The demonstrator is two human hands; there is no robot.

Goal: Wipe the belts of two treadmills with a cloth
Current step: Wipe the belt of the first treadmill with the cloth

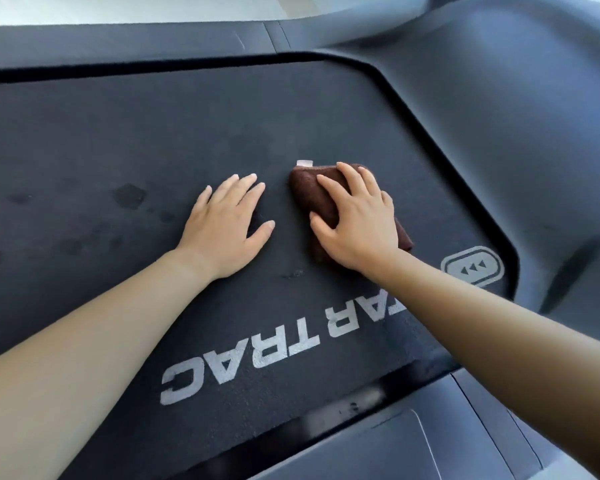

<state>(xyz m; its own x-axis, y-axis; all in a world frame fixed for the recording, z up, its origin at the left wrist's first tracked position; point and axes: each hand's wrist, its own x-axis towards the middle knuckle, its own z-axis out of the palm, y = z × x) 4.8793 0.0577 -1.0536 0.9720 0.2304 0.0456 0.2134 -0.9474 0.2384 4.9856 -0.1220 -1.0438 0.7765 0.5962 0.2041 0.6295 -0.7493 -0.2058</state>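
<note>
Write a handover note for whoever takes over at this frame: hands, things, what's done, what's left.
Left hand: flat on the belt, holding nothing.
Right hand: pressing the brown cloth onto the belt, just right of the left hand.
Done: cannot tell how much is wiped.
Left: dark spots show on the belt further left; the second treadmill is not in view.

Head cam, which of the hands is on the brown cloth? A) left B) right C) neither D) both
B: the right hand presses the brown cloth onto the belt, while the left hand lies flat on the bare belt beside it.
</note>
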